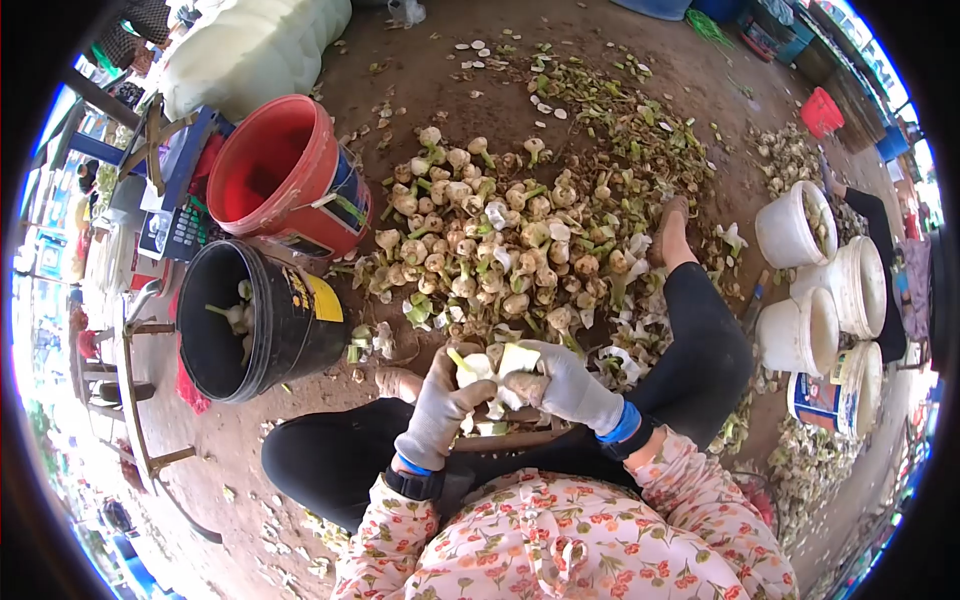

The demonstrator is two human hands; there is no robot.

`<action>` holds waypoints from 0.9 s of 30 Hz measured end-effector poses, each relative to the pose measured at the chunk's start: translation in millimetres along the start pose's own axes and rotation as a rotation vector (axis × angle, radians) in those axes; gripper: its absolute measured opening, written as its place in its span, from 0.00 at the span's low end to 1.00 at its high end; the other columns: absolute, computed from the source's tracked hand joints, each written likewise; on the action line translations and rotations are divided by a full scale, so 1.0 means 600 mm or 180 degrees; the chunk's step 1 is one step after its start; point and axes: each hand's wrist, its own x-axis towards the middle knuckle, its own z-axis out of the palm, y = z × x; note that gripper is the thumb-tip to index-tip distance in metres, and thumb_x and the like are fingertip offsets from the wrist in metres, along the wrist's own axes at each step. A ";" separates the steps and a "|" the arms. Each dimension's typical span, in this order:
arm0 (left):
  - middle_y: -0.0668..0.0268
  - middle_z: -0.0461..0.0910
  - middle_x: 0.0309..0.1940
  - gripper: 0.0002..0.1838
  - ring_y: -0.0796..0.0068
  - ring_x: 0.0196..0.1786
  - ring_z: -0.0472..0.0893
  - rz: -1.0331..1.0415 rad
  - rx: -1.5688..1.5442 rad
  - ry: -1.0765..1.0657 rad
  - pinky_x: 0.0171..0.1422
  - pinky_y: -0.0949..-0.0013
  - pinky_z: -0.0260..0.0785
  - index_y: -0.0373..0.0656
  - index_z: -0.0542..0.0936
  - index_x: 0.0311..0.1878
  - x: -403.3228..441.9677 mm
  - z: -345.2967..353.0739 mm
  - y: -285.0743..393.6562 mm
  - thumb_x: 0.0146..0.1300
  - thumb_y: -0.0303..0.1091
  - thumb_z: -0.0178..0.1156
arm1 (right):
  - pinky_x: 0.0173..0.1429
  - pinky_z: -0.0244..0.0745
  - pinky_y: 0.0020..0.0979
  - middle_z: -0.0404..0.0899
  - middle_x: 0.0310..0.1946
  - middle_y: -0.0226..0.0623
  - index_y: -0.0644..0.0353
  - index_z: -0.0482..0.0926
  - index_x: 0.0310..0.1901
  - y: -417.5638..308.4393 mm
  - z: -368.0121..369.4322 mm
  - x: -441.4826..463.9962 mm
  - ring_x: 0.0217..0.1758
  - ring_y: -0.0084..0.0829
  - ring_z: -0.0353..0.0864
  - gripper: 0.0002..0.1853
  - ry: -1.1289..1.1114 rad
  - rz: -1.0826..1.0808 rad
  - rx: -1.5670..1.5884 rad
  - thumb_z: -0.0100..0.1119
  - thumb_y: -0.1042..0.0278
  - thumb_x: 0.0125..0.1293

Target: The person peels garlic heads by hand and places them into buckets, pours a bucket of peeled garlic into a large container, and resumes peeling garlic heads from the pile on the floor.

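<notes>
My left hand (440, 402), in a grey work glove, is closed around a white garlic bulb (474, 370) with a short yellow-green stem. Against it, my right hand (572, 386), also gloved, pinches a pale, flat piece of garlic husk (518, 358). Both hands meet above my lap, and the fingertips of the right are partly hidden. Just beyond them lies a large heap of garlic bulbs (490, 230) with stems and loose skins on the dirt floor.
At left, a black bucket (290, 330) holding a few bulbs lies tilted beside a red bucket (320, 190). White buckets (800, 330) stand at right, near another person's dark-clothed leg (880, 260). Husk scraps (630, 120) litter the ground beyond the heap. My bent legs flank the heap's near side.
</notes>
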 end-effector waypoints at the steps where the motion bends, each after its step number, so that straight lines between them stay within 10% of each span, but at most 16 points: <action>1: 0.67 0.76 0.39 0.23 0.76 0.36 0.79 -0.0167 -0.0529 -0.0285 0.34 0.76 0.73 0.40 0.69 0.52 -0.005 -0.003 0.007 0.53 0.28 0.65 | 0.34 0.69 0.20 0.75 0.28 0.26 0.65 0.74 0.40 -0.016 -0.006 0.000 0.28 0.16 0.71 0.05 -0.0343 0.0592 0.0397 0.53 0.73 0.65; 4: 0.66 0.77 0.42 0.26 0.80 0.38 0.78 -0.0470 -0.1717 -0.1146 0.36 0.76 0.72 0.39 0.70 0.56 -0.010 -0.017 0.006 0.54 0.33 0.65 | 0.35 0.68 0.20 0.76 0.29 0.27 0.66 0.74 0.40 0.012 -0.013 -0.012 0.30 0.16 0.72 0.06 -0.0064 0.0504 0.1996 0.54 0.72 0.64; 7: 0.63 0.77 0.49 0.29 0.81 0.44 0.77 -0.0138 -0.0570 -0.0418 0.46 0.80 0.68 0.37 0.66 0.63 -0.002 -0.011 0.004 0.60 0.36 0.61 | 0.36 0.69 0.21 0.77 0.28 0.27 0.66 0.76 0.37 0.014 -0.021 -0.006 0.31 0.16 0.73 0.09 0.0155 0.0540 0.0948 0.55 0.67 0.62; 13: 0.67 0.80 0.37 0.13 0.79 0.39 0.78 -0.0012 -0.0174 -0.0186 0.40 0.75 0.74 0.36 0.77 0.44 -0.002 -0.006 0.012 0.66 0.37 0.52 | 0.34 0.68 0.21 0.75 0.25 0.26 0.65 0.76 0.39 -0.023 -0.009 -0.015 0.28 0.16 0.72 0.09 -0.0199 0.0601 0.0383 0.54 0.68 0.63; 18: 0.65 0.81 0.32 0.17 0.68 0.36 0.80 -0.1109 -0.3968 -0.0417 0.47 0.65 0.74 0.40 0.79 0.39 0.024 0.006 -0.054 0.67 0.44 0.47 | 0.39 0.71 0.26 0.76 0.30 0.30 0.65 0.75 0.42 -0.004 0.020 -0.044 0.33 0.22 0.74 0.12 -0.1253 0.0414 0.0468 0.58 0.67 0.61; 20: 0.67 0.77 0.26 0.17 0.71 0.30 0.77 -0.0287 -0.2247 0.0014 0.37 0.70 0.72 0.42 0.77 0.34 0.037 -0.026 -0.101 0.67 0.44 0.45 | 0.42 0.70 0.25 0.77 0.35 0.32 0.63 0.74 0.44 -0.026 0.023 -0.052 0.38 0.22 0.75 0.14 -0.1858 -0.0096 0.0180 0.61 0.67 0.59; 22: 0.70 0.66 0.19 0.15 0.77 0.22 0.65 -0.0581 -0.2926 0.0019 0.24 0.76 0.54 0.45 0.71 0.29 0.051 -0.037 -0.070 0.66 0.44 0.42 | 0.41 0.71 0.28 0.78 0.34 0.38 0.62 0.75 0.43 -0.081 0.042 -0.059 0.36 0.28 0.77 0.12 -0.2686 0.0134 0.0497 0.59 0.67 0.60; 25: 0.69 0.71 0.21 0.16 0.76 0.23 0.68 -0.0824 -0.2597 0.0301 0.25 0.76 0.59 0.45 0.73 0.31 0.037 -0.034 -0.046 0.66 0.45 0.44 | 0.39 0.72 0.29 0.80 0.33 0.38 0.61 0.74 0.49 -0.027 0.024 -0.042 0.34 0.30 0.79 0.16 -0.1734 -0.0080 -0.0613 0.59 0.66 0.60; 27: 0.68 0.73 0.24 0.13 0.76 0.23 0.68 -0.0742 -0.2352 0.0617 0.23 0.76 0.57 0.45 0.74 0.35 0.030 -0.036 -0.036 0.67 0.42 0.45 | 0.42 0.74 0.34 0.80 0.37 0.44 0.59 0.73 0.54 0.005 0.017 -0.035 0.37 0.36 0.81 0.21 -0.1793 0.1078 -0.2745 0.57 0.67 0.58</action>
